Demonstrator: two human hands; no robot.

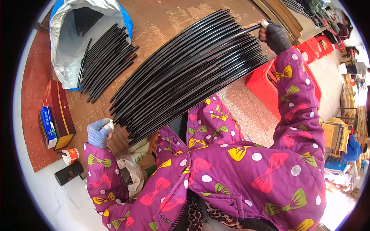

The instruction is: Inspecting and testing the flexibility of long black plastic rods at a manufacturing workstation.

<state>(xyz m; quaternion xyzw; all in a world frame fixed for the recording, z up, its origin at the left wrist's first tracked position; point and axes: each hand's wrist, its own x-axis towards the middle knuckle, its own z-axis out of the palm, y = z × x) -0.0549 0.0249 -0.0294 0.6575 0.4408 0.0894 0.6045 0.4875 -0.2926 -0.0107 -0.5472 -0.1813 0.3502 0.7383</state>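
A wide layer of thin black rods lies side by side across the wooden table, slanting up to the right. In a dark glove with bare fingertips, my right hand grips the far right end of one rod, which sits on top of the layer. My left hand, in a blue-grey glove, is closed at the near left ends of the rods, fingertips pinched on a rod end. Which rod it pinches is hard to make out.
A white bag with a blue edge lies open at the back left, with more black rods sticking out. Boxes, a paper cup and a dark cylinder stand left. A red plastic bin is beyond the table's right edge.
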